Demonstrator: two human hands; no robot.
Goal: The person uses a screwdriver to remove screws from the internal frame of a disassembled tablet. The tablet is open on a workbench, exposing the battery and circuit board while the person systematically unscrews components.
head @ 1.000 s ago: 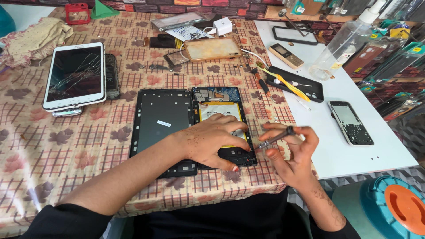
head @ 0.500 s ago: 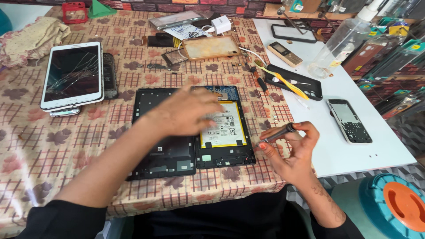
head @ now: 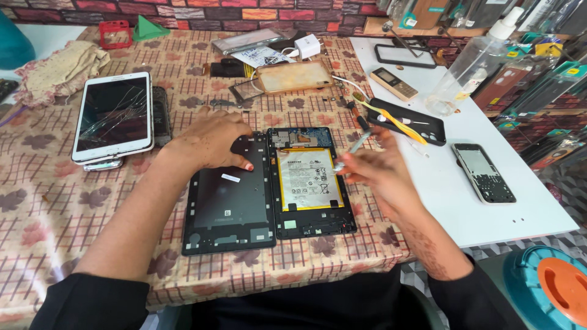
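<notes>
1. Opened tablet [head: 312, 180] lies face down on the counter [head: 49, 201], which wears a checked, leaf-patterned cloth; its pale battery and blue circuit board are exposed.
2. Just beside it on the left lies its detached black back cover [head: 229, 201], edges touching or nearly so.
3. Left hand [head: 211, 140] rests palm down on the top edge of the back cover, fingers spread and pressing, gripping nothing.
4. Right hand [head: 379, 171] hovers over the tablet's right edge, pinching a thin metal tool [head: 356, 145], likely tweezers or a small screwdriver; blur makes it hard to tell which.
5. Handling judgement: the tablet looks light, flat and stiff, but fragile, with bare board and a soft battery. Best held by its outer frame edges, never by the battery or board.
6. Further left sits a white tablet with a cracked screen [head: 113, 116]. On the white board to the right lie a dark smartphone [head: 486, 172], a small keypad phone [head: 396, 84] and a clear spray bottle [head: 474, 61].
7. Hard to make out: small screws and parts near the tool, the tool's tip, and clutter along the far edge. Shelves on the right are cut off.
</notes>
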